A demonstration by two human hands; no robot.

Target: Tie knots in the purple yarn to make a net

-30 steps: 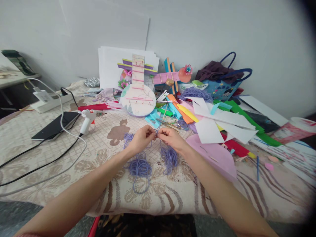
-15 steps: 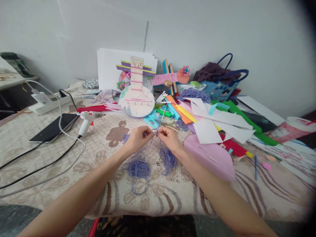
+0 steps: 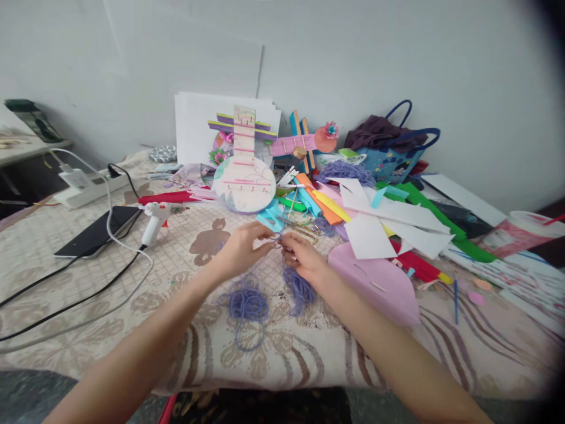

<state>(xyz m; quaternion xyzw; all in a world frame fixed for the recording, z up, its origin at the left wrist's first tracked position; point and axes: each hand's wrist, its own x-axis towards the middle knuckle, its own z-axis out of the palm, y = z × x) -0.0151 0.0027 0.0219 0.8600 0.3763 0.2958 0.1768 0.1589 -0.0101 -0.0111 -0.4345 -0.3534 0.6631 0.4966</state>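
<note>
A thin strand of purple yarn (image 3: 278,237) is at the fingertips of both hands, raised a little above the middle of the worktop (image 3: 185,335). The left hand (image 3: 241,252) pinches it between thumb and fingers; the right hand (image 3: 303,257) grips it close by, with its other fingers curled in. The two sets of fingertips nearly meet.

Below them, a loose tangle of purple yarn (image 3: 248,303) lies nearer the left forearm, and a second bunch (image 3: 300,292) hangs or lies under the right hand; which, I cannot tell.

Just right of the right hand is a lilac rounded sheet (image 3: 375,288), partly overlapped by white pieces (image 3: 371,237). Beyond the hands, a round decorated board (image 3: 245,187) with a long neck leans upright. A white glue gun (image 3: 154,225) stands to the left beside a dark flat device (image 3: 95,231). A blue bag (image 3: 392,162) sits near the wall.
</note>
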